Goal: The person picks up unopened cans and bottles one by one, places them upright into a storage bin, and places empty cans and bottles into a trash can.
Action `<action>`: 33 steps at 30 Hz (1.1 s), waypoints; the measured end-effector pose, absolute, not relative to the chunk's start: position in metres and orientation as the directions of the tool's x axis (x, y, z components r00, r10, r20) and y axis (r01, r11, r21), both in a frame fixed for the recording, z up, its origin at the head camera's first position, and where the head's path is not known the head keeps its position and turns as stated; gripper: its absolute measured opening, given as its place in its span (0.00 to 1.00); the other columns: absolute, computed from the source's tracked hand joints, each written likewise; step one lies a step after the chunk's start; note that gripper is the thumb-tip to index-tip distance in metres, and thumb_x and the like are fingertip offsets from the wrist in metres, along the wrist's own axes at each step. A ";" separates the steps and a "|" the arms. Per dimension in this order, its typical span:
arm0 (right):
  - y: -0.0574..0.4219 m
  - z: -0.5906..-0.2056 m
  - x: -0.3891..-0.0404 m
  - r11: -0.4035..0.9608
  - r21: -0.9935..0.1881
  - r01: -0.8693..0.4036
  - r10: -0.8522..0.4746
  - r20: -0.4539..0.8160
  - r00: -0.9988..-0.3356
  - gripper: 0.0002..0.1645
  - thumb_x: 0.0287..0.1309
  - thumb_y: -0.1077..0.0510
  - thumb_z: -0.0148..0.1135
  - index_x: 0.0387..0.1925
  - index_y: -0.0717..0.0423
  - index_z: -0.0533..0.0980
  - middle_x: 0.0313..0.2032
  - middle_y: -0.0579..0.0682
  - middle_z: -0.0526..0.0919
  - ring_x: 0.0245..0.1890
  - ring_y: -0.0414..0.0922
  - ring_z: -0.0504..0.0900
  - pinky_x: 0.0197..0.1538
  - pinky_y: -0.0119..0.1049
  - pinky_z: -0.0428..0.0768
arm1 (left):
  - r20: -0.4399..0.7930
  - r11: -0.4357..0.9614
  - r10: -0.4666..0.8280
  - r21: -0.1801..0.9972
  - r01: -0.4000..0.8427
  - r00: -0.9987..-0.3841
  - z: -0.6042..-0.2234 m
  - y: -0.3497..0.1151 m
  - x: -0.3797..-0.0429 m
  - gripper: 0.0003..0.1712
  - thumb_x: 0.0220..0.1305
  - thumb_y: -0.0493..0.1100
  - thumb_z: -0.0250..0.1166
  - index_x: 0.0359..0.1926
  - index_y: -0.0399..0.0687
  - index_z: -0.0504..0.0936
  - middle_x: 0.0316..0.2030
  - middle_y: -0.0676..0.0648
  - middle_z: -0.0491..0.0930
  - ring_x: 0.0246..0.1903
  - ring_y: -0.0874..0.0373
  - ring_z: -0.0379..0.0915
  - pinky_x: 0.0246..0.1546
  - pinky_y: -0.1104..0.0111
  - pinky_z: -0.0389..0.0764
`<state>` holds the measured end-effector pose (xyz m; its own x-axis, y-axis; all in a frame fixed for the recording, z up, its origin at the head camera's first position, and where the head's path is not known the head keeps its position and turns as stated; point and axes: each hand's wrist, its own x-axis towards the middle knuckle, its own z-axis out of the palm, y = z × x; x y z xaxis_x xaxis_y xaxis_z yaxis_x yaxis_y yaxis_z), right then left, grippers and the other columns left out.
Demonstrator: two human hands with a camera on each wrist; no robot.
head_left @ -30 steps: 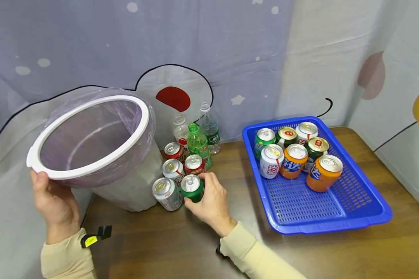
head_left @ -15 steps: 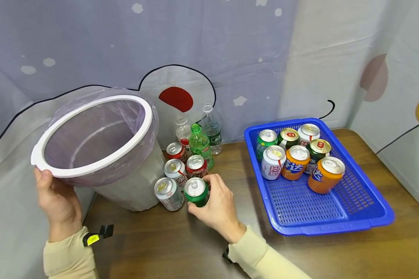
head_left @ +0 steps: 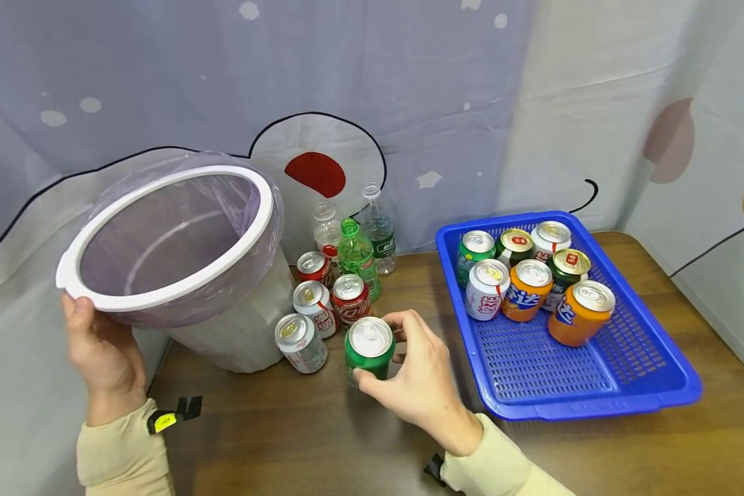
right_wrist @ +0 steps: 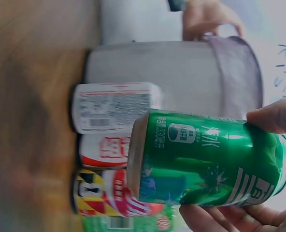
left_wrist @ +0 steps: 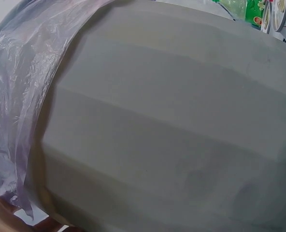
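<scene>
My right hand (head_left: 418, 372) grips a green soda can (head_left: 370, 351) between thumb and fingers, raised off the table. In the right wrist view the same green can (right_wrist: 206, 159) fills the front. At the left, my left hand (head_left: 105, 355) holds the white rim (head_left: 68, 275) of a grey trash bin (head_left: 242, 337) lined with a thin purple bag. The bin leans toward me; its wall (left_wrist: 157, 106) covers most of the left wrist view. Beside the bin stand a silver can (head_left: 300, 344), a white can (head_left: 316, 308) and two red cans (head_left: 350, 300).
Behind the cans are a green plastic bottle (head_left: 356, 258) and two clear bottles (head_left: 380, 234). A blue basket (head_left: 552, 386) at the right holds several upright cans, including an orange can (head_left: 581, 313) that tilts. A curtain (head_left: 421, 83) hangs behind the table.
My right hand has lifted the green can from among the other cans and drawn it right and toward me. The left hand keeps its hold on the tilted bin.
</scene>
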<state>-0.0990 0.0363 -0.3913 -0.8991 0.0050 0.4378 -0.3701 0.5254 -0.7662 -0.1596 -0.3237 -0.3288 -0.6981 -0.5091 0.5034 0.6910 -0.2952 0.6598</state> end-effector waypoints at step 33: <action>0.238 -0.348 -0.104 0.782 -0.599 -0.174 0.132 0.432 -0.892 0.45 0.27 0.52 0.83 0.53 0.57 0.76 0.42 0.53 0.82 0.36 0.26 0.74 0.33 0.19 0.70 | 0.502 -0.296 -0.509 0.661 0.690 -0.699 -0.328 -0.323 -0.160 0.34 0.55 0.43 0.53 0.65 0.40 0.67 0.63 0.34 0.65 0.62 0.44 0.59 0.62 0.55 0.53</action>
<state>-0.1042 0.2378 -0.3476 -0.8923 0.1319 0.4318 -0.1743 0.7817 -0.5988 -0.1604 -0.3234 -0.3279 -0.6993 -0.5088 0.5021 0.6898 -0.2960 0.6608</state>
